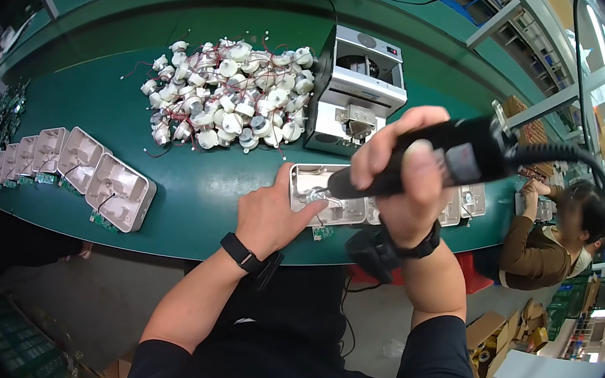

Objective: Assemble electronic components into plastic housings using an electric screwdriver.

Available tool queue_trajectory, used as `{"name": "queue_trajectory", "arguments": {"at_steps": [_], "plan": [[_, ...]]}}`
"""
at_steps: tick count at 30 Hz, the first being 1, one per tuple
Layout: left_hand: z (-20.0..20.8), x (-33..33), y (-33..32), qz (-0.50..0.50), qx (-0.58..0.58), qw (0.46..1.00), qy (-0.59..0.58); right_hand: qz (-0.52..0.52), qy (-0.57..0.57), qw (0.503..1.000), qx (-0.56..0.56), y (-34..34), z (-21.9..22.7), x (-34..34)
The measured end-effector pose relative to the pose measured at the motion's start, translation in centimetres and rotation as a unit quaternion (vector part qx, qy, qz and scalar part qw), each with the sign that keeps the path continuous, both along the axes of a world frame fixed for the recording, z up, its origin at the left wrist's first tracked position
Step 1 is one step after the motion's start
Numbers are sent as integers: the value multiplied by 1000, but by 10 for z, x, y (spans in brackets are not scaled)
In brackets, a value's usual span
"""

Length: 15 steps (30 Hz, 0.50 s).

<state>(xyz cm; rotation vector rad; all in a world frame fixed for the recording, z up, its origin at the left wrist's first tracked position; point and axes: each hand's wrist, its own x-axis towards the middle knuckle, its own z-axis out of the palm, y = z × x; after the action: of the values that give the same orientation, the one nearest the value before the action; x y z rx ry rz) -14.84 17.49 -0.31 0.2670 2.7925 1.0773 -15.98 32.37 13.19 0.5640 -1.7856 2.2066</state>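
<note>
My right hand (419, 176) is wrapped round a black electric screwdriver (472, 145), tilted with its tip down to the left. The tip reaches into a white plastic housing (348, 215) on the green bench. What it touches inside is partly hidden by my fingers. My left hand (266, 215) grips the housing's left end, the thumb over the inside and the fingers along the wall. A small green circuit board (322, 233) hangs on a wire at its near edge. More white housings (474, 200) stand to the right, partly behind my right arm.
A heap of small white motors (226, 102) with red wires lies beyond my left hand. A grey screw feeder (359, 83) stands beside it. More housings (138, 204) form a row at left, near piled circuit boards (6, 114). A co-worker (547, 239) sits at right.
</note>
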Motion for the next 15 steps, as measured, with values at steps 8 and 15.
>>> {"name": "queue_trajectory", "arguments": {"at_steps": [8, 15], "plan": [[0, -3, -2, 3, 0, 1000, -19, 18, 8, 995, 98, -16, -48, -5], [-1, -2, -9, 5, 21, 1000, 6, -13, -11, 992, 125, -22, -57, -6]]}}
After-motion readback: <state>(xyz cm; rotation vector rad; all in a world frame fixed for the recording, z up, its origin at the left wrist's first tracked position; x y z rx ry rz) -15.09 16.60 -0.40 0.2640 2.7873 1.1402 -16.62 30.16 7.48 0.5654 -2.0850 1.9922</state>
